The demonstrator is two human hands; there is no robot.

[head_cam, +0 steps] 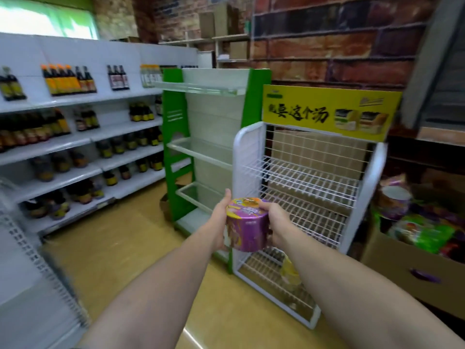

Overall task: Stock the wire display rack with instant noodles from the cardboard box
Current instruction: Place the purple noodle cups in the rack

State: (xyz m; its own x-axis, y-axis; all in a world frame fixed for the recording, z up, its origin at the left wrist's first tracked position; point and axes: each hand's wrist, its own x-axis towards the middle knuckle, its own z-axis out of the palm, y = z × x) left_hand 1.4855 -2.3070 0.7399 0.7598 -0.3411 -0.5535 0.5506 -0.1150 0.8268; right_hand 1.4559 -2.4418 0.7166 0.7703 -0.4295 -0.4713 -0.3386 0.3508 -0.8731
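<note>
Cup: I am holding a purple noodle cup (245, 226) upright between both hands, out in front of me, just before the rack's left side and about level with its lower-middle shelves.
Left hand (219, 220): it is grasping the cup's left side, thumb pointing up beside the lid.
Right hand (275, 224): it is grasping the cup's right side, fingers curling over the rim.
Rack (302, 172): a white wire rack is standing ahead and slightly right, its upper shelves showing bare wire.
Sign (327, 112): a yellow sign is sitting across the rack's top.
Bottom shelf: a yellow cup (289, 273) is standing there, partly hidden by my right forearm.
Box (392, 260): a cardboard box is sitting on the floor just right of the rack, open, with purple and green noodle packs (422, 230) showing inside.
Green unit (176, 147): a green shelf unit is standing just left of the rack.
Bottles (68, 79): dark bottles are lining the white shelves along my left.
</note>
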